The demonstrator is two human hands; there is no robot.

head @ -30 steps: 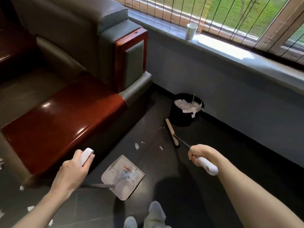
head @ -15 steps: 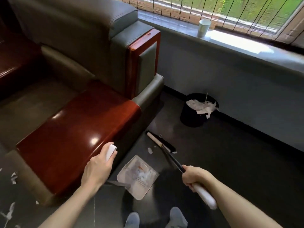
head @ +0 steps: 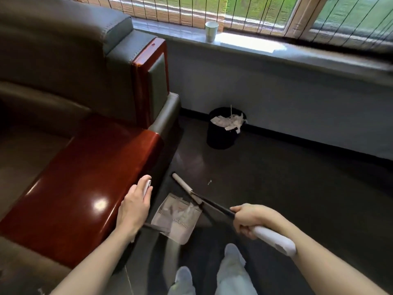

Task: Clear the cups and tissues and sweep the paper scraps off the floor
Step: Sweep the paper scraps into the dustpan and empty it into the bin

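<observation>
My left hand [head: 135,206] grips the white top of the dustpan handle beside the sofa's armrest. The grey dustpan [head: 176,218] rests on the dark floor with white paper scraps in it. My right hand [head: 247,218] is closed around the broom handle, whose white end sticks out behind my wrist. The broom head [head: 187,189] lies at the dustpan's far edge. One small scrap [head: 209,182] remains on the floor beyond it. A paper cup [head: 211,31] stands on the windowsill.
A black waste bin [head: 223,137] full of white paper stands against the wall under the windowsill [head: 319,54]. The leather sofa with its red wooden armrest [head: 89,171] fills the left. My feet are at the bottom edge.
The broom head has been drawn back across the floor to the dustpan's edge, carrying scraps into it. My view has shifted forward and to the left.
</observation>
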